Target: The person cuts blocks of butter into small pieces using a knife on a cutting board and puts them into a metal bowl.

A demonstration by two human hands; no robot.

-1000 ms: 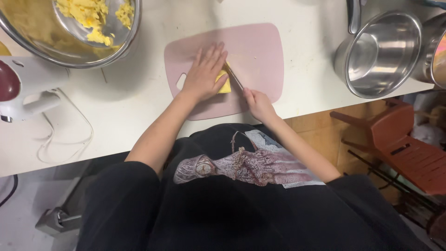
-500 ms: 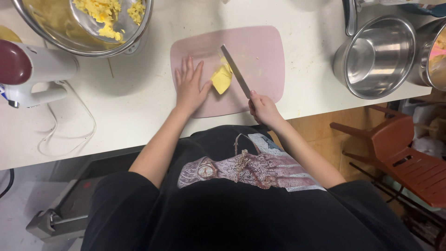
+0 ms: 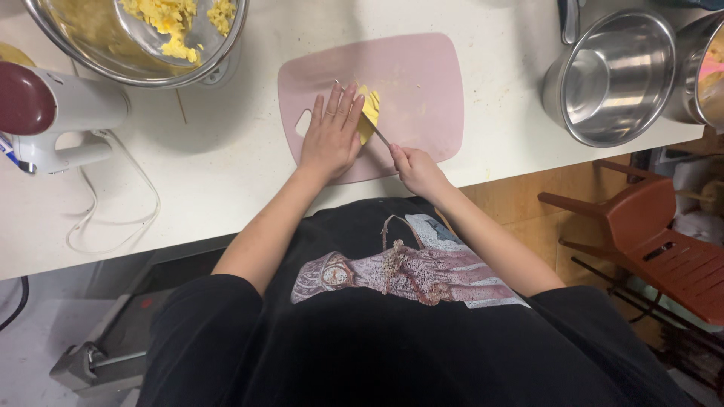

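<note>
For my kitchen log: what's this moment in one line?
left hand: flat on yellow block | right hand: gripping knife | surface: pink plastic cutting board

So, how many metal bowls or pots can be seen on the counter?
3. One large bowl holding yellow pieces is at top left; an empty pot is at top right; another pot is cut off by the right edge. Others may lie outside the view.

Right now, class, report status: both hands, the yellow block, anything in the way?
Left hand flat on yellow block. Right hand grips knife, blade at block. Pink plastic cutting board otherwise bare.
</note>
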